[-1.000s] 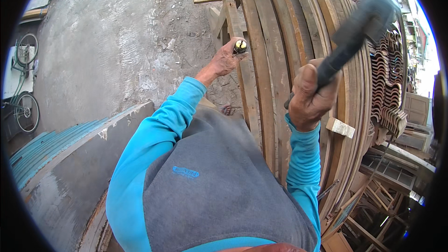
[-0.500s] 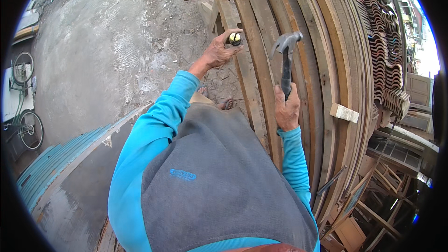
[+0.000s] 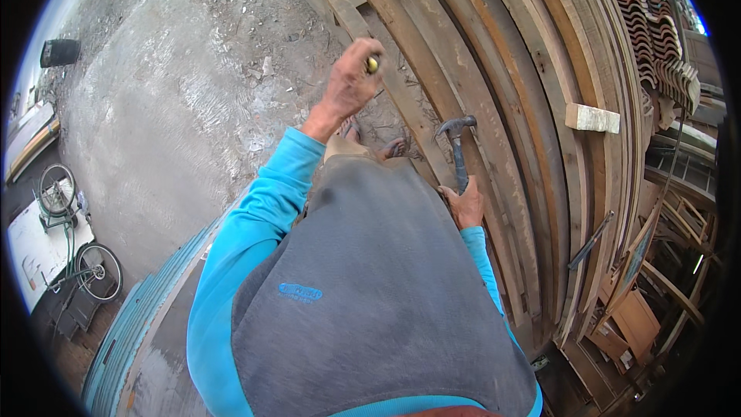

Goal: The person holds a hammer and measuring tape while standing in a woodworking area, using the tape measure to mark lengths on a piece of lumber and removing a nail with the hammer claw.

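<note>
My left hand (image 3: 351, 81) is closed round a round-handled tool (image 3: 373, 64) above the nearest board. Only the yellow end of its handle shows; the rest is hidden in my fist, so I cannot tell its exact kind. Closer to my body, my right hand (image 3: 466, 205) grips a claw hammer (image 3: 460, 158) by its dark handle. The hammer's metal head points away from me, over the long wooden beams (image 3: 494, 93). Whether the hammer touches the wood, I cannot tell.
A short pale wood block (image 3: 592, 118) lies across the beams at right. Stacked roof tiles (image 3: 656, 46) stand beyond. Scrap wood (image 3: 633, 316) lies lower right. At left are a bicycle (image 3: 100, 270), blue corrugated sheets (image 3: 147, 324) and a black bucket (image 3: 60, 52).
My right hand has lowered the hammer toward my body. My left hand has turned and wrapped more fully round the tool's handle. The view has swung slightly, shifting the beams.
</note>
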Tool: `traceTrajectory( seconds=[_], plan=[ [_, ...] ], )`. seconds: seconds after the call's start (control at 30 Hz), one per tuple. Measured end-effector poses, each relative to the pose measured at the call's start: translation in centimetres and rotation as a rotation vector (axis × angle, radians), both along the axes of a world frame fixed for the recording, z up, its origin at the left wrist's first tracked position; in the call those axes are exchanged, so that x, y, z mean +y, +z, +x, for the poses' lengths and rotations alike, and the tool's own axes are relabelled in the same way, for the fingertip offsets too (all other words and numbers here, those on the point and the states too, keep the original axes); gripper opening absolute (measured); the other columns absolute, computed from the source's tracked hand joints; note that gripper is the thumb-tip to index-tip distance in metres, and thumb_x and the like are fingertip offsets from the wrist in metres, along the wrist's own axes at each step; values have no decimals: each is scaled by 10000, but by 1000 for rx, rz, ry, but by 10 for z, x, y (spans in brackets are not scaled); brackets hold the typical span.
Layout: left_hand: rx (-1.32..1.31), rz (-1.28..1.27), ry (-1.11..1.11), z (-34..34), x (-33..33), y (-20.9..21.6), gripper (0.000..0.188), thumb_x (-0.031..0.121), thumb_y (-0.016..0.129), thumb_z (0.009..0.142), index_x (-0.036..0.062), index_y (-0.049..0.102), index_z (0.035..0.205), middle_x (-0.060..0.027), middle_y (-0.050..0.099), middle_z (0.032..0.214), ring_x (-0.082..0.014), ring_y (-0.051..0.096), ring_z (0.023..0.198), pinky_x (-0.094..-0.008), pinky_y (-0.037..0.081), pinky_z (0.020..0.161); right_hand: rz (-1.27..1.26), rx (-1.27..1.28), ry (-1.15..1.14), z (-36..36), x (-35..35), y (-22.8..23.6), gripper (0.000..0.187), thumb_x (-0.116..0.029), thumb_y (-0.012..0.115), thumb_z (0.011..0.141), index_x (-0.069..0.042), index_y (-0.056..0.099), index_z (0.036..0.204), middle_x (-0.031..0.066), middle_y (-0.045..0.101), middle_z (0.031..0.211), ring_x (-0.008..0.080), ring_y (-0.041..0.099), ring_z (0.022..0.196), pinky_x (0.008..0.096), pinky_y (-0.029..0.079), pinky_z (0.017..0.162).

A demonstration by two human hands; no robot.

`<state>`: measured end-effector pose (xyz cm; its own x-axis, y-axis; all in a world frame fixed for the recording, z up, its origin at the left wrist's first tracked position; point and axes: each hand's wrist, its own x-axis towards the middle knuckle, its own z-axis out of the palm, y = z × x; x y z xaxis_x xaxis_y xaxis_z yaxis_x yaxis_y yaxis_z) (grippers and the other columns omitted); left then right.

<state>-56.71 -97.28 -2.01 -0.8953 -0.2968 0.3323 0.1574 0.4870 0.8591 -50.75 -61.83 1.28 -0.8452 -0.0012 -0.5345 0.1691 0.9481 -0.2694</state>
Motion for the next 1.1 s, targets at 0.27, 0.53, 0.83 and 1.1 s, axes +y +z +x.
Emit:
traceTrajectory(
  seconds=[0.27,0.53,0.83,1.1],
  plan=[
    [-11,416,165,-13,4,25,323,-2,654,922,35,480,1192,-114,654,1110,-186,643,996,-329,551,886,-6,36,2,13,22,-17,687,-461,826,796,15,543,1203,331,685,1011,509,651,993,536,513,842],
    [128,702,410,25,-34,19,346,146,618,1021,55,372,1246,-114,674,995,-167,662,879,-310,567,817,-269,182,20,9,39,2,496,-392,764,877,-14,562,1127,316,673,1016,499,641,989,537,516,801],
    [-163,705,377,85,57,-10,349,239,666,1005,31,454,1186,-107,647,960,-170,647,738,-319,552,681,-127,511,211,-73,76,25,351,-278,729,886,-75,594,1139,163,613,1084,394,645,1004,504,537,818],
    [-298,653,393,114,99,-18,318,255,636,1011,-2,519,1158,-106,627,968,-178,624,782,-336,532,697,-62,642,254,-87,107,-9,430,-320,739,873,-77,611,1204,155,596,1202,350,568,1182,541,455,1050]
  ],
)
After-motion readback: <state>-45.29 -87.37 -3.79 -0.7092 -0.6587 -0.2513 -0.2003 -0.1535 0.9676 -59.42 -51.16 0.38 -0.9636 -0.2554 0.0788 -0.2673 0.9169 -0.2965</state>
